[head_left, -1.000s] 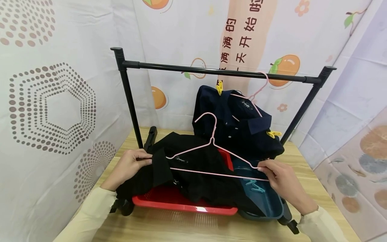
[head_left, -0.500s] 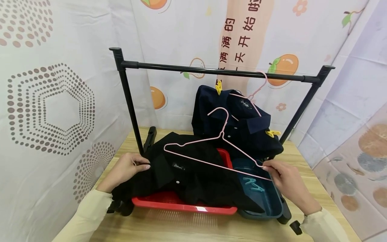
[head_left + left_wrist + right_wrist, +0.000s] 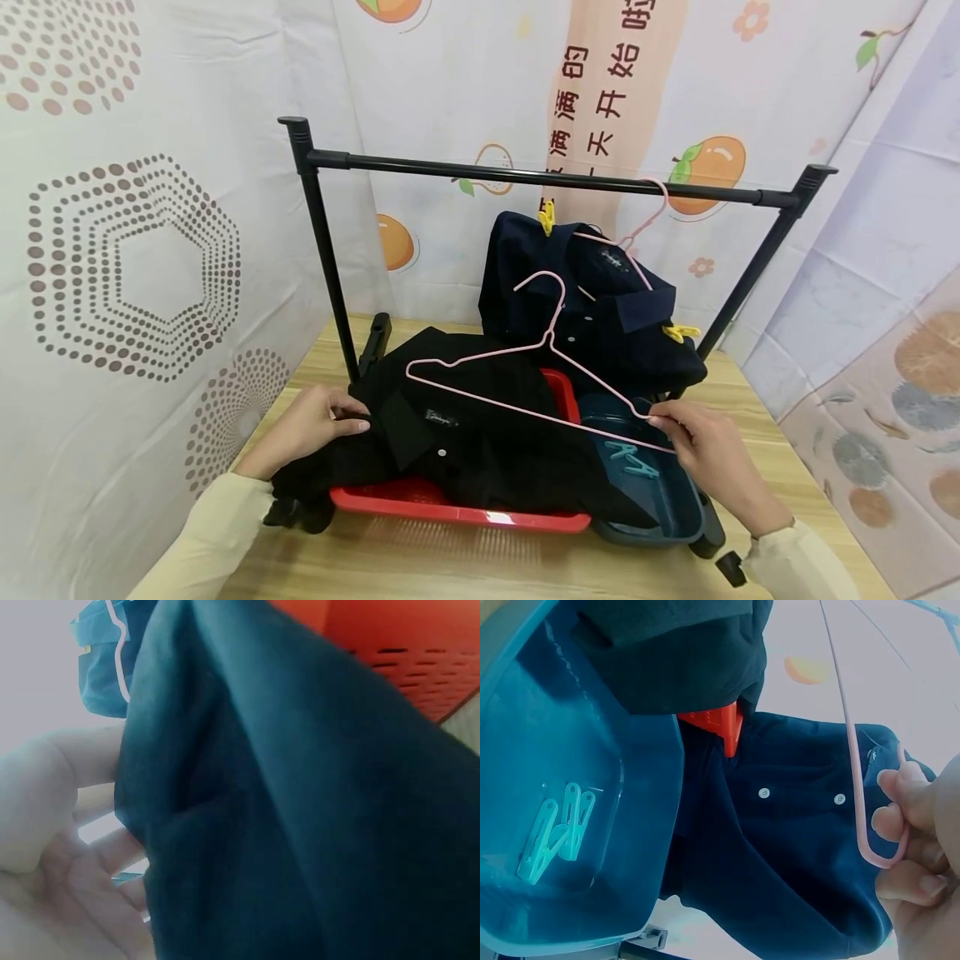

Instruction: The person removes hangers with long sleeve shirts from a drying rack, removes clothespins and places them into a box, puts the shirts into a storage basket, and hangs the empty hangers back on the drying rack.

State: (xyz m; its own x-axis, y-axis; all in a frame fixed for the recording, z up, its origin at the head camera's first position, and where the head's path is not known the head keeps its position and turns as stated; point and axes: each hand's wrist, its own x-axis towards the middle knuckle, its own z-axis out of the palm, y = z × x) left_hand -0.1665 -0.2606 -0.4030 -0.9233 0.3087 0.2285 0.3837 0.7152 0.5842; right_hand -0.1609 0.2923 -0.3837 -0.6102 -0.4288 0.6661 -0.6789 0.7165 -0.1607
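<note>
In the head view a black shirt (image 3: 495, 450) lies over the red basket (image 3: 457, 510). The left hand (image 3: 311, 425) pinches its collar side between thumb and fingers; in the left wrist view the dark cloth (image 3: 285, 817) hangs beside the palm (image 3: 67, 862). The right hand (image 3: 708, 450) pinches the right corner of a pink hanger (image 3: 517, 408), which is held tilted above the shirt, its left end free and outside the cloth. In the right wrist view the fingers (image 3: 911, 825) curl round the hanger's end (image 3: 859, 817).
A dark blue shirt (image 3: 525, 275) with yellow clips (image 3: 547, 218) (image 3: 681, 332) hangs by another pink hanger (image 3: 647, 223) from the black rack (image 3: 480, 173). The blue tray (image 3: 660, 533), right of the basket, holds light blue clips (image 3: 633, 460). Patterned curtains (image 3: 150, 275) stand around the wooden table (image 3: 360, 567).
The pink hanger's left end has come out from under the black collar and swung up, its hook shifting right. The left hand has moved slightly down and left with the cloth.
</note>
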